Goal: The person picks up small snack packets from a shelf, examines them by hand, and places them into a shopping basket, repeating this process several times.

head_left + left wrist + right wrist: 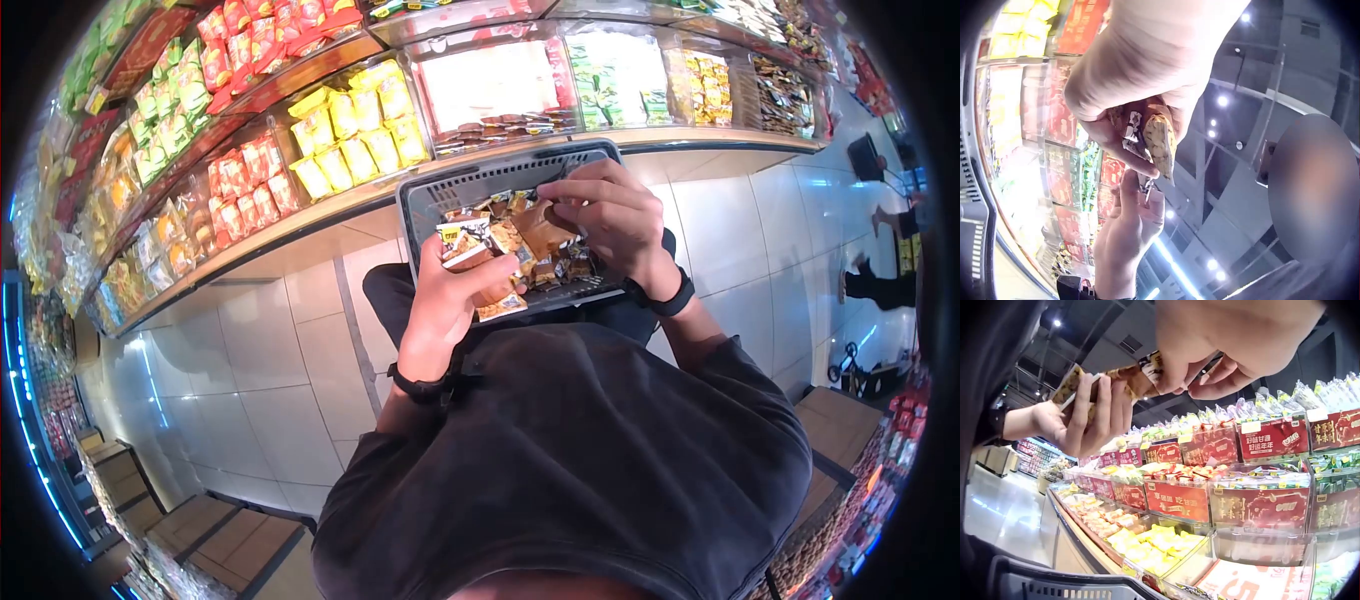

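A shop: clear bins (pixel 1209 549) of bright snack packets (pixel 345 118) stand in rows fronted by red printed signs (pixel 1274 439); a basket (pixel 407 218), tiled floor (pixel 262 338) and further stocked shelves (pixel 1040 462) confirm it.

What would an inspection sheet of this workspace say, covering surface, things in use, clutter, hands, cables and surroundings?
Surface: grey basket in front of the person; what supports it is hidden.
Things in use: small snack packets in the left hand; more packets lie in the basket.
Clutter: nothing seen beyond the packets.
Hands: left grips packets above the basket; right hand appears to pinch a packet's end.
Cables: nothing seen.
Surroundings: shop shelf ahead with yellow bags and red bags; tiled floor below.
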Available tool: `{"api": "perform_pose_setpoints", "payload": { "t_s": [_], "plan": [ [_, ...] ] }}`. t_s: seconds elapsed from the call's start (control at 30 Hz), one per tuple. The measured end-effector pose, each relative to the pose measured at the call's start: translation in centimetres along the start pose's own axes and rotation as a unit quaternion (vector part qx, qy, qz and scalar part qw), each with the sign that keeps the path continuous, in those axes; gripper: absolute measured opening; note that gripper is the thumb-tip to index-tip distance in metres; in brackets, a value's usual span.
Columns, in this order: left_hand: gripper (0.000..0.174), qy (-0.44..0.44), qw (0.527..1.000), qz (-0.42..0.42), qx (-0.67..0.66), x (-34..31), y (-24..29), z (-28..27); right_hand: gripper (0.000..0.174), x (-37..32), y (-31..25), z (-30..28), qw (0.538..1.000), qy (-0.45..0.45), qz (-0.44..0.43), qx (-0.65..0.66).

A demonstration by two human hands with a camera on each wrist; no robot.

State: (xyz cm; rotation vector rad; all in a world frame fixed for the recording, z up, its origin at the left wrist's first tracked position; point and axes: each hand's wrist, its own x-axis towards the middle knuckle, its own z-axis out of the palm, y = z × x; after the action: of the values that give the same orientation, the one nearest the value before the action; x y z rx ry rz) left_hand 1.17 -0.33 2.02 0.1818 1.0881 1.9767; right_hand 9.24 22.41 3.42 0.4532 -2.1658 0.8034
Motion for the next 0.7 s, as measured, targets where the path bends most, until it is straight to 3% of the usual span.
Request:
{"api": "perform_pose_setpoints", "payload": {
  "t_s": [0.13, 0.2, 0.27, 0.3, 0.33, 0.4, 0.47, 0.53, 0.57, 0.7],
  "plan": [
    [0.028, -0.006, 0.993, -0.063, -0.101, 1.6, -1.6, -4.2, 0.024, 1.5, -0.1, -0.5, 0.988, -0.120, 0.044, 0.083],
    [0.026, 0.016, 0.995, -0.054, -0.084, 2.0, -1.8, -5.7, 0.016, 2.3, 0.8, 0.5, 0.984, -0.139, 0.056, 0.094],
    [0.021, 0.080, 0.991, -0.032, -0.104, 2.3, -1.7, -7.0, 0.013, 2.8, 2.7, 2.7, 0.947, -0.098, 0.250, 0.177],
    [0.021, 0.109, 0.988, -0.015, -0.109, 2.3, -1.9, -7.9, 0.015, 3.2, 4.8, 4.1, 0.949, -0.068, 0.252, 0.177],
    [0.021, 0.110, 0.987, -0.010, -0.112, 1.9, -1.7, -8.0, 0.017, 3.7, 7.1, 5.4, 0.951, -0.091, 0.283, 0.091],
    [0.021, 0.162, 0.982, 0.024, -0.095, 1.1, -1.3, -8.4, 0.016, 5.4, 11.0, 8.4, 0.961, -0.140, 0.236, -0.026],
    [0.021, 0.157, 0.982, 0.028, -0.101, 1.2, -1.5, -9.2, 0.010, 5.3, 16.5, 12.8, 0.982, -0.139, 0.130, -0.023],
    [0.021, 0.140, 0.986, 0.023, -0.081, 1.2, -1.9, -9.6, 0.013, 4.1, 22.1, 17.8, 0.971, -0.199, 0.070, -0.109],
    [0.021, 0.134, 0.987, 0.028, -0.090, 1.0, -1.9, -9.6, 0.021, 4.3, 22.3, 19.3, 0.932, -0.284, 0.119, -0.190],
    [0.021, 0.155, 0.981, 0.029, -0.110, 0.3, -1.7, -9.7, 0.025, 2.3, 25.5, 23.1, 0.913, -0.326, 0.165, -0.181]
  ]
}}
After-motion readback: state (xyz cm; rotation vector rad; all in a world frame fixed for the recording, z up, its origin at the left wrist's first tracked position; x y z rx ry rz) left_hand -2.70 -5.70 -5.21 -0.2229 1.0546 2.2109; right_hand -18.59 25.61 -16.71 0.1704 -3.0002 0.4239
